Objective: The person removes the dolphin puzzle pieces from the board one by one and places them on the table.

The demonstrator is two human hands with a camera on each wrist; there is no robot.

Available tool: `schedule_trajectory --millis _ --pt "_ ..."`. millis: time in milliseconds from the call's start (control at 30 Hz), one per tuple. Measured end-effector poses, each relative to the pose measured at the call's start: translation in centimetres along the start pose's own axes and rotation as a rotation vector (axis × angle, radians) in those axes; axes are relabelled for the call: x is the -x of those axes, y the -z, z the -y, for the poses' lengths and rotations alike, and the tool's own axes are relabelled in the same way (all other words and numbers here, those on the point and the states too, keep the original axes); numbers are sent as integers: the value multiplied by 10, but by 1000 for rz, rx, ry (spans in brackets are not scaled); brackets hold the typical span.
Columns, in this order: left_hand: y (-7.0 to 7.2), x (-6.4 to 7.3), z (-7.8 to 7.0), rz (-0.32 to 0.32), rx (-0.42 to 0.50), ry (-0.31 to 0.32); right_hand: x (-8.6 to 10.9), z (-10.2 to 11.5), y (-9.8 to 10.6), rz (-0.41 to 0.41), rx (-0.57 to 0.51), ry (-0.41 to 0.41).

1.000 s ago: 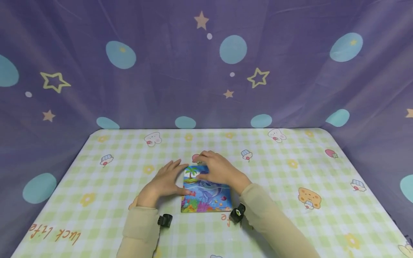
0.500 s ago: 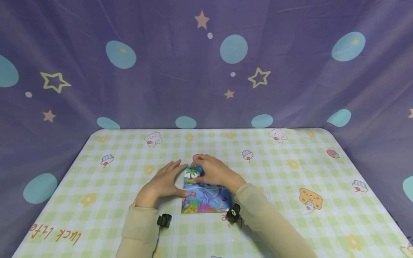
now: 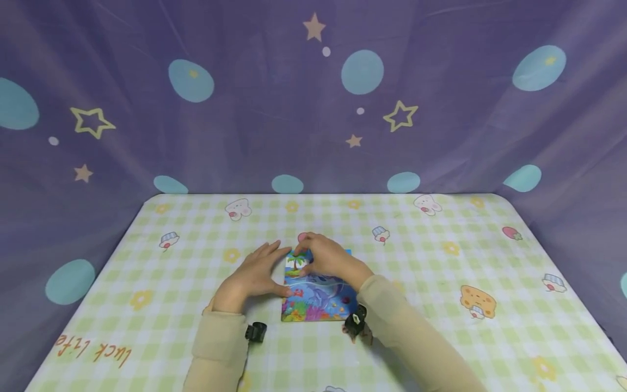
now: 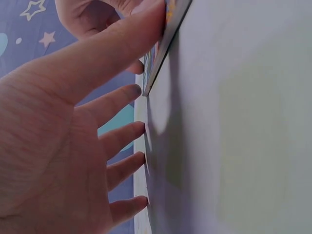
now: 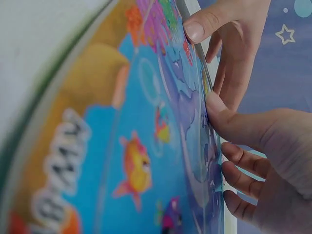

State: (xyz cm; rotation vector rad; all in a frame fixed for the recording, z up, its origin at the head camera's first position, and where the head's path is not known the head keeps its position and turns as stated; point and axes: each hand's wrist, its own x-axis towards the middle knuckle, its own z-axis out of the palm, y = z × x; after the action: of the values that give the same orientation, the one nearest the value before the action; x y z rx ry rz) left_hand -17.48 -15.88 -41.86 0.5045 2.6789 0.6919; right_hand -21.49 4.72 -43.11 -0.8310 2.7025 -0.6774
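A thin, square picture board point(image 3: 318, 305) lies flat on the table, with a blue sea scene of a dolphin, a palm tree and corals. Piece-like seams cross it in the right wrist view, like a jigsaw puzzle. My left hand point(image 3: 252, 277) stands at its left edge, fingers spread; the thumb point(image 4: 112, 48) touches the board and the other fingertips reach the tablecloth. Over the upper left part is my right hand point(image 3: 330, 258), its thumb point(image 5: 217, 105) on the picture and its other fingers loosely bent onto the surface. Whether a loose piece lies under them is hidden.
A green-and-white checked tablecloth point(image 3: 416, 261) with printed cakes, flowers and lettering covers the table. Behind it hangs a purple curtain point(image 3: 254, 120) with stars and blue ovals. Small black cameras sit at the left wrist point(image 3: 256, 332) and right wrist point(image 3: 355, 321).
My right hand has shifted left across the board toward the palm tree, uncovering its upper right corner. The left hand stays at the left edge. The whole head view has shifted slightly.
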Motion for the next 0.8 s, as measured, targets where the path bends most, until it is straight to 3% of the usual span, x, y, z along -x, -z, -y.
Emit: schedule_trajectory --millis 267,800 --pt "-1 -1 -1 0 -10 -4 -3 3 2 17 -33 -44" --pt "-1 0 -2 -2 10 13 -3 9 1 4 27 0"
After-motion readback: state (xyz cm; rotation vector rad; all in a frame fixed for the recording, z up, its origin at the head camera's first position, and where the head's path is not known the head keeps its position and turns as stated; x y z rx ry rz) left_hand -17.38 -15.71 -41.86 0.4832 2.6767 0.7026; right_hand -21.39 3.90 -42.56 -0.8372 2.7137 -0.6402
